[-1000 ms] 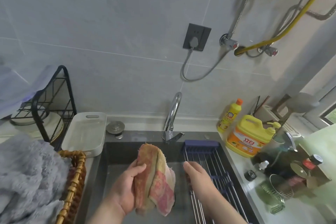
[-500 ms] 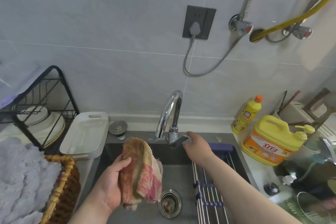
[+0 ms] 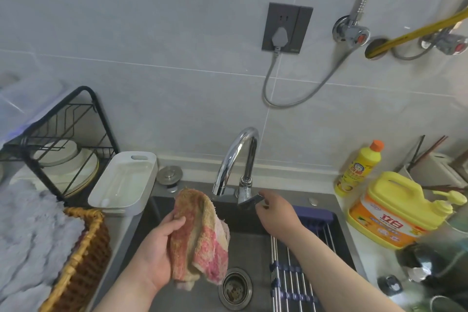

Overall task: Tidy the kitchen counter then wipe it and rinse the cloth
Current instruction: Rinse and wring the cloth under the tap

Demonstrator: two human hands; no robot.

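Now my left hand [image 3: 157,253] grips the cloth [image 3: 200,235] above the sink [image 3: 253,246]; my right hand [image 3: 276,213] pinches the tap lever [image 3: 253,200] at its back rim. Left of it, a basket [image 3: 84,243] holds grey fabric [image 3: 33,235].

The single head-worn wide-angle view looks forward and steeply down from the front edge of the dark grey steel sink [image 3: 249,248], squarely facing the curved chrome tap [image 3: 236,157], which sits near mid-frame. It stands close over the basin. Above the tap, the pale grey tiled wall [image 3: 152,45] fills the frame.
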